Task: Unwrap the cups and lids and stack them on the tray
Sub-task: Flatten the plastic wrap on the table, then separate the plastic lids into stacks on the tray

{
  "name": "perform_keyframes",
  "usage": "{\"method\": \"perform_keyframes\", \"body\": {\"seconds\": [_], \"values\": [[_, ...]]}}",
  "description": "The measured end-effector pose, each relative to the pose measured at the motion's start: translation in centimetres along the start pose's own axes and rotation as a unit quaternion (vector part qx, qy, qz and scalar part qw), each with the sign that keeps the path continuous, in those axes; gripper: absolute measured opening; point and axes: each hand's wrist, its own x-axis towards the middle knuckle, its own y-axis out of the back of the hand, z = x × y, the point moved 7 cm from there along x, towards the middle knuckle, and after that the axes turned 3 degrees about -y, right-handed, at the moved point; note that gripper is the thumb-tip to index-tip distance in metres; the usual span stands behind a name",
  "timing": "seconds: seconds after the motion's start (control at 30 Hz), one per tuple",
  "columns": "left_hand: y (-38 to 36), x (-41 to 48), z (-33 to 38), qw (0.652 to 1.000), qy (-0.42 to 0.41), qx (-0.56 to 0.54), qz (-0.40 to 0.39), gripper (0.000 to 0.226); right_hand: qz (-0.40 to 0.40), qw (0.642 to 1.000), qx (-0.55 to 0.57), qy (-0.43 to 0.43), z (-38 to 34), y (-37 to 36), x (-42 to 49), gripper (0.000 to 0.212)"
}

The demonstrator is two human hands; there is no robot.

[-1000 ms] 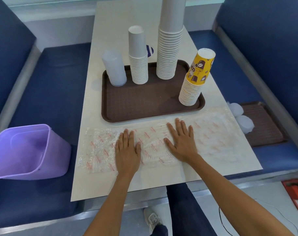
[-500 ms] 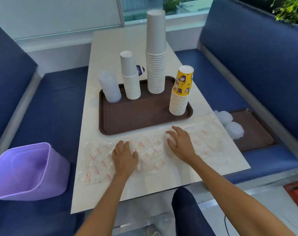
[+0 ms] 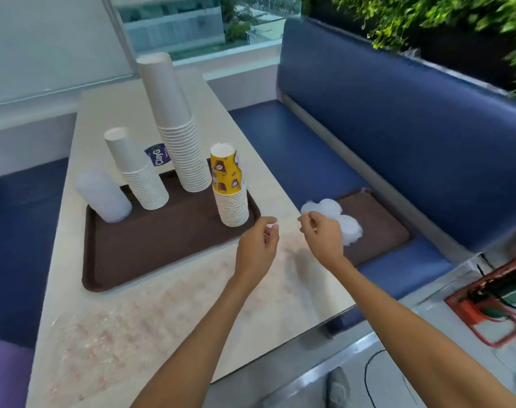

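Two brown trays are in sight: the near tray [image 3: 150,254] on the worktop [image 3: 109,113] and the far tray [image 3: 377,228] on the bench seat [image 3: 295,148]. The near one carries four stacks: three of paper cups, namely a tall white stack [image 3: 177,128], a short white stack [image 3: 139,172] and a yellow-topped stack [image 3: 230,187], plus one clear plastic stack [image 3: 103,195]. There is one flat plastic wrapper [image 3: 162,304], one clump of clear lids [image 3: 333,214] too blurred to count, and two hands, the left hand [image 3: 258,245] and the right hand [image 3: 324,237].

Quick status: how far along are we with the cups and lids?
Done: four stacks stand on the tray, and an empty wrapper lies flat on the table. In hand: nothing clear; the left hand hovers loosely curled, the right hand is by the lids on the bench tray. Left: those lids.
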Motion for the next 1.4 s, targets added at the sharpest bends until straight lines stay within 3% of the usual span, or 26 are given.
{"method": "perform_keyframes", "body": {"seconds": [0.17, 0.5, 0.7, 0.8, 0.87, 0.97, 1.07, 1.1, 1.2, 1.4], "values": [[-7.9, 4.8, 2.7, 0.997, 0.042, -0.057, -0.044, 0.025, 0.004, 0.996, -0.017, -0.091, 6.0, 4.8, 5.7, 0.043], [-22.6, 15.2, -1.7, 0.962, 0.25, -0.039, -0.102, 0.061, -0.187, 0.949, 0.066, -0.246, 19.6, 2.0, 16.7, 0.036], [-27.6, 17.8, -9.4, 0.935, 0.34, 0.019, -0.093, 0.089, -0.242, 0.871, 0.196, -0.379, 25.0, -5.4, 19.2, 0.054], [-29.5, 18.5, -12.2, 0.927, 0.36, 0.049, -0.091, 0.102, -0.214, 0.829, 0.26, -0.446, 27.9, -8.5, 18.7, 0.073], [-30.7, 19.1, -14.0, 0.924, 0.368, 0.064, -0.085, 0.108, -0.194, 0.809, 0.301, -0.467, 30.2, -10.6, 18.4, 0.094], [-32.1, 19.9, -16.2, 0.927, 0.354, 0.092, -0.084, 0.11, -0.199, 0.776, 0.342, -0.49, 31.9, -13.0, 18.0, 0.081], [-33.1, 20.4, -17.0, 0.931, 0.33, 0.125, -0.09, 0.109, -0.183, 0.769, 0.387, -0.476, 32.8, -14.9, 18.1, 0.104], [-33.3, 20.5, -17.2, 0.933, 0.324, 0.13, -0.085, 0.108, -0.182, 0.757, 0.404, -0.48, 32.6, -15.2, 18.1, 0.101], [-33.5, 20.4, -17.4, 0.938, 0.317, 0.121, -0.065, 0.099, -0.22, 0.74, 0.425, -0.472, 31.9, -15.8, 18.1, 0.063], [-32.3, 20.6, -15.3, 0.94, 0.316, 0.117, -0.058, 0.088, -0.182, 0.751, 0.415, -0.481, 30.5, -14.0, 17.7, 0.055]]}}
